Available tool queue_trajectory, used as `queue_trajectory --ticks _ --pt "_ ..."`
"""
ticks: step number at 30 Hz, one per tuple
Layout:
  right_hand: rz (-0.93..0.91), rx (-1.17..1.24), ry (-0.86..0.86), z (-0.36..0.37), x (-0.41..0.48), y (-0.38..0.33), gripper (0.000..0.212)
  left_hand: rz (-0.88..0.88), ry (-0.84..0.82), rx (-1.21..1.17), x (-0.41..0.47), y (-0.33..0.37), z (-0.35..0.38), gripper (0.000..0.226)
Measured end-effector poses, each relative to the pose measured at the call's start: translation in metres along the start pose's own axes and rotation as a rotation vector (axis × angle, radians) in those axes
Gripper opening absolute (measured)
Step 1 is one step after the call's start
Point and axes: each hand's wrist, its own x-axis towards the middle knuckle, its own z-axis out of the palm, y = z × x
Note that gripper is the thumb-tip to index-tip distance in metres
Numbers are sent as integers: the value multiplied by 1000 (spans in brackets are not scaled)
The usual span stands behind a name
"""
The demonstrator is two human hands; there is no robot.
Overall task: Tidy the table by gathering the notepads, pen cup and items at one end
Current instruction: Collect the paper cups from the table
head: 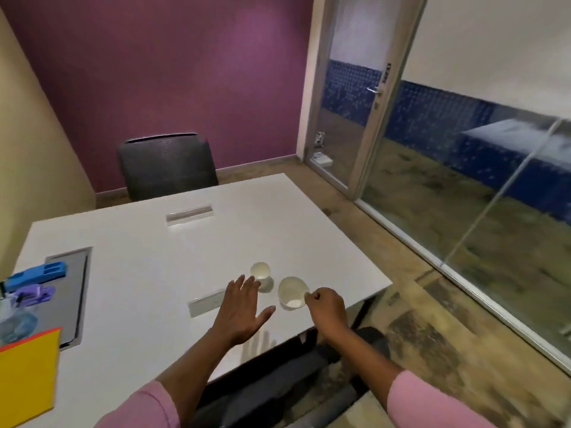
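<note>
Right hand (327, 305) pinching tilted cup (292, 292) rim; left hand (244, 307) spread, empty.

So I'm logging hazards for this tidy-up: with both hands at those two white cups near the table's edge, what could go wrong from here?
1. The right hand pinches only the rim of the nearer, tilted white paper cup; it could slip or spill whatever it holds.
2. The open left hand reaches toward the farther upright white cup and could knock it over.
3. Both cups sit close to the white table edge, so either could drop to the floor.
</note>
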Motion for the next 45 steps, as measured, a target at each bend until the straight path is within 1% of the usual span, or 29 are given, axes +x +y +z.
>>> queue_trajectory --ticks 6,9,11,13,18,24,30,35,39,45 --pt "76 34 183 -143 18 111 45 177 -24 -18 67 164 38 89" --pt "149 87 265 -198 19 160 38 259 -28 -27 91 236 55 89" --pt "214 104 302 -226 19 190 31 314 -32 -51 105 279 65 85" --pt "254 114 341 -250 21 217 31 375 -37 -53 120 317 75 83" --pt "330 184 425 -291 34 263 30 483 -79 -18 156 381 104 73" --pt "388 189 440 -325 86 302 29 528 -125 59 218 426 142 73" --pt "361 126 425 -357 189 318 33 458 -128 68 317 442 177 73" --pt "303 46 373 -381 305 313 35 362 -115 54 416 441 197 73" --pt "244 11 348 -399 390 303 32 281 -103 58 491 440 208 69" --pt "191 -4 266 -418 497 279 28 207 -93 69 577 434 212 69"
